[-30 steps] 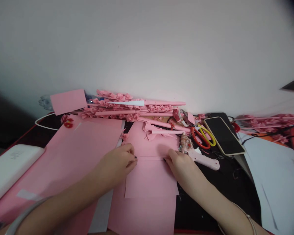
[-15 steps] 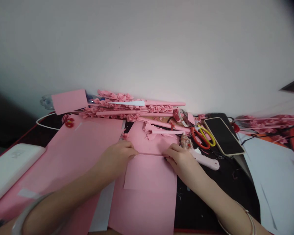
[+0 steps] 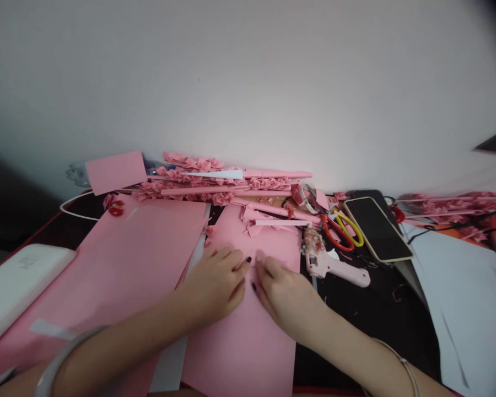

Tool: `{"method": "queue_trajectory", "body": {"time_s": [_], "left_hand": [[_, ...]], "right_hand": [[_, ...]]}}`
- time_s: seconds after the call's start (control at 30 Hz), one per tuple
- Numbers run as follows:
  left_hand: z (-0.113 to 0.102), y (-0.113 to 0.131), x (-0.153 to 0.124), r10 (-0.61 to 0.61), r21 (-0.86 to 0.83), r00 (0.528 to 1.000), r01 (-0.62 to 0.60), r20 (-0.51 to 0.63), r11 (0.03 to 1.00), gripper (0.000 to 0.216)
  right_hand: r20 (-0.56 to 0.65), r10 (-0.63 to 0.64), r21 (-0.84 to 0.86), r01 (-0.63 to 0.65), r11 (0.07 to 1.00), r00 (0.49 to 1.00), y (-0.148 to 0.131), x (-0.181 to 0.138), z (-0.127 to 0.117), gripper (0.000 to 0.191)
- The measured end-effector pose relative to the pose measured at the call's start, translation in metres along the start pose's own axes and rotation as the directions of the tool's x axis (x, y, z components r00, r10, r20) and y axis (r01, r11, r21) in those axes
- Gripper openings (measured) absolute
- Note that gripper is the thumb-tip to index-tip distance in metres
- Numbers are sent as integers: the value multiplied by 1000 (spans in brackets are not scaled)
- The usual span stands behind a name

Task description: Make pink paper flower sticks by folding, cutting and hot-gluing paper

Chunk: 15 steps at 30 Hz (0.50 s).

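Observation:
Both hands work close together over a pink sheet [image 3: 240, 353] on the dark table. My left hand [image 3: 215, 284] is closed, fingers bent and pressed together, at the left end of a small piece of pink paper [image 3: 279, 263]. Only a thin strip of that piece's edge shows; the rest is hidden by the hands or blends with the sheet below. My right hand [image 3: 291, 298] pinches the same piece from the right, its fingertips a short gap from the left ones. A pink glue gun [image 3: 343, 269] lies right of my right hand.
Orange and yellow-handled scissors [image 3: 338, 234] and a phone [image 3: 378, 229] lie at the right. White sheets [image 3: 471, 298] are beyond. Pink paper flower stems [image 3: 198, 190] line the wall. A large pink sheet [image 3: 149, 259] and a white power bank [image 3: 25, 286] are at the left.
My hands have come from the two sides of the small pink paper toward its middle. Its near flap, flat on the sheet before, no longer shows.

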<state>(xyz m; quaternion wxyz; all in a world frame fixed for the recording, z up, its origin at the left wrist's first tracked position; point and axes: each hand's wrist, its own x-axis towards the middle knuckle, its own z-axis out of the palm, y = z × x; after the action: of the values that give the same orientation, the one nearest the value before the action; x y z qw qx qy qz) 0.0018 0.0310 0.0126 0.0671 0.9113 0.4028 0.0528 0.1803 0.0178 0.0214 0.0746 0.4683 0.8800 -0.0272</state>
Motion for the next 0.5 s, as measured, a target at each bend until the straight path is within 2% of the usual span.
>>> {"method": "queue_trajectory", "body": {"time_s": [0.1,0.17,0.33,0.5], "left_hand": [[4,4,3,5,1,1000,-5,-15,1000,22],[1,4,2,-38,19,999,38,-18,999,23],[-15,-3,-7,-198,121,979,192,41,974,26],[-23,-7,-13,-291,174,955,278,52,945,36]], "right_hand": [[-42,-43,4,44,999,998,-6,3,4,39],[-34,5,-22,-6,1000,999,-4,0,3,39],[119,163,-85,-153,985,979,9,-14,-9,28],[212,203,-61,-195,979,956,17,-17,-16,23]]}}
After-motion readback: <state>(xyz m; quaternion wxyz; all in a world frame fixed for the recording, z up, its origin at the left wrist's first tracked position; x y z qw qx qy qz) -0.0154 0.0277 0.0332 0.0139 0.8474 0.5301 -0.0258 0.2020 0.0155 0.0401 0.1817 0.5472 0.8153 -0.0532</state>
